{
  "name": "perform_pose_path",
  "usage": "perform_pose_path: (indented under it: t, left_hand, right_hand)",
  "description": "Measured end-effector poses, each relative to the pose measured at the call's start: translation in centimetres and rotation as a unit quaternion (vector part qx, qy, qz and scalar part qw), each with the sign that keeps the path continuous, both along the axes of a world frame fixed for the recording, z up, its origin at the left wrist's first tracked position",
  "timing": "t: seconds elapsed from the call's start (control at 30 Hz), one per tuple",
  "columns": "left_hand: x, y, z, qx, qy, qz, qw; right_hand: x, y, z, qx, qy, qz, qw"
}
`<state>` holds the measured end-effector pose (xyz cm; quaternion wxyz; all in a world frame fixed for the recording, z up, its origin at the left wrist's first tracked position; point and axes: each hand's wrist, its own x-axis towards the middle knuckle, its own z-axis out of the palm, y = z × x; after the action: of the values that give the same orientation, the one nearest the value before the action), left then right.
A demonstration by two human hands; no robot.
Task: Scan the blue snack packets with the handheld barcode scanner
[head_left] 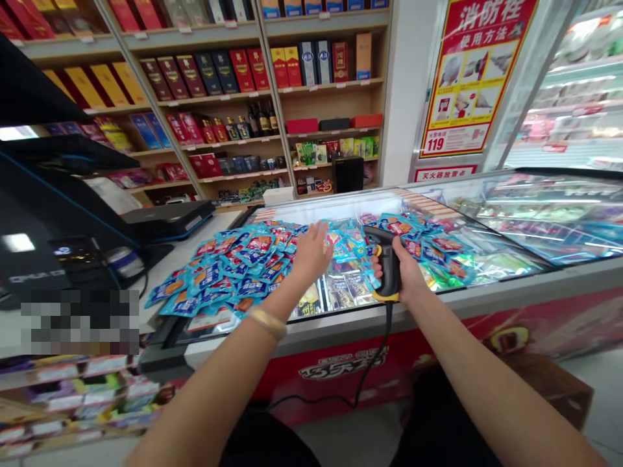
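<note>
My right hand (411, 272) is wrapped round the grip of a black and yellow barcode scanner (389, 267), whose head points left over the freezer's glass top. A black cable hangs from its base. My left hand (311, 251) is over the glass with its fingers stretched out, at the right edge of a large heap of blue snack packets (243, 263). Whether its fingertips touch the packets beyond is unclear. A smaller pile of similar packets (435, 243) lies on the glass behind and right of the scanner.
The chest freezer (341, 350) has a red front, with the scanner cable (363, 383) looping before it. A black checkout machine (48, 220) stands on the left counter. Shelves of boxed bottles (214, 71) line the back wall. A brown box (549, 389) sits on the floor at right.
</note>
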<state>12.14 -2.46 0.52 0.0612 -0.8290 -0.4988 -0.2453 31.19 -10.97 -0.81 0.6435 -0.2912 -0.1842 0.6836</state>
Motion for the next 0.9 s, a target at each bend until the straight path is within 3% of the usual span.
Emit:
perform_pose_path:
  t: [0.17, 0.33, 0.5, 0.77, 0.9]
  left_hand:
    - [8.7, -0.6, -2.3, -0.122, 0.058, -0.113, 0.984]
    - [12.5, 0.1, -3.3, -0.154, 0.093, -0.111, 0.977]
    - [13.2, 0.6, -3.9, -0.180, 0.094, -0.086, 0.975]
    - [10.7, -0.8, -3.9, -0.086, 0.099, -0.150, 0.980]
    - [8.5, -0.7, -4.1, -0.103, -0.004, -0.186, 0.977]
  right_hand:
    - [5.2, -1.0, -0.5, -0.007, 0.000, -0.051, 0.999]
    - [6.8, -1.5, -1.4, -0.009, -0.002, -0.064, 0.998]
    - [6.4, -1.4, -1.8, 0.001, -0.017, -0.052, 0.998]
    - [6.3, -1.3, -1.7, -0.004, -0.036, -0.058, 0.998]
    - [6.1, -1.4, -1.5, 0.001, -0.031, -0.064, 0.997]
